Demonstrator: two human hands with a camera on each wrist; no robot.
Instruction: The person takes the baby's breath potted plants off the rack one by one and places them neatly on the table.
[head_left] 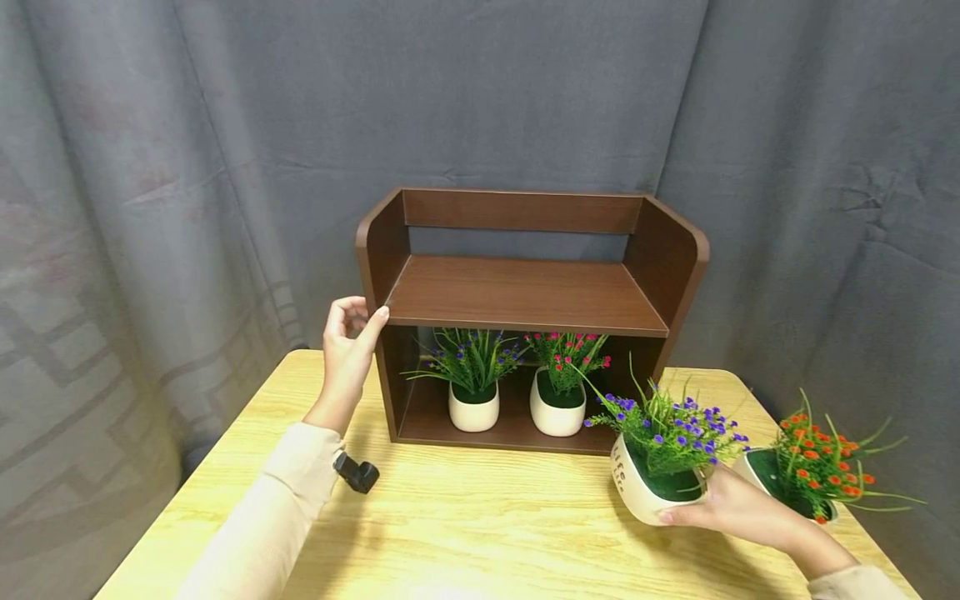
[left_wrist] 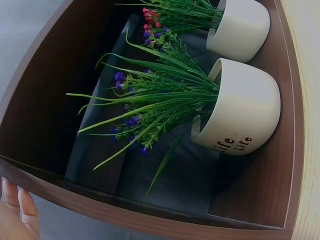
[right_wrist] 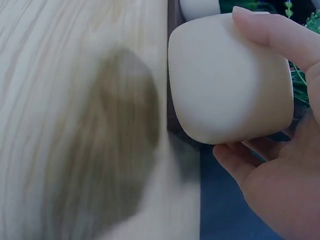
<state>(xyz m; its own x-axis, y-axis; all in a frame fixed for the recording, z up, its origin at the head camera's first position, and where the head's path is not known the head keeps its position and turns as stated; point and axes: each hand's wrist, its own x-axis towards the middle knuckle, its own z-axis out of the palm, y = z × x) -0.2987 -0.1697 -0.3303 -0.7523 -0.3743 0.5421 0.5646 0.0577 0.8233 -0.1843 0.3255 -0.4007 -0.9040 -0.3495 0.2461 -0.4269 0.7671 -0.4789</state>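
Observation:
My right hand grips a white pot with purple flowers, thumb on one side and fingers on the other. The pot is tilted and held above the table, in front of the shelf's right side. In the right wrist view its pale wall fills the grasp. My left hand holds the left side panel of a brown wooden shelf, its thumb at the front edge. On the lower level stand a purple-flowered potted plant and a pink-flowered one.
A potted plant with orange flowers stands at the table's right side, partly behind my right hand. The light wooden table lies beneath the shelf. Grey curtains hang behind and at both sides.

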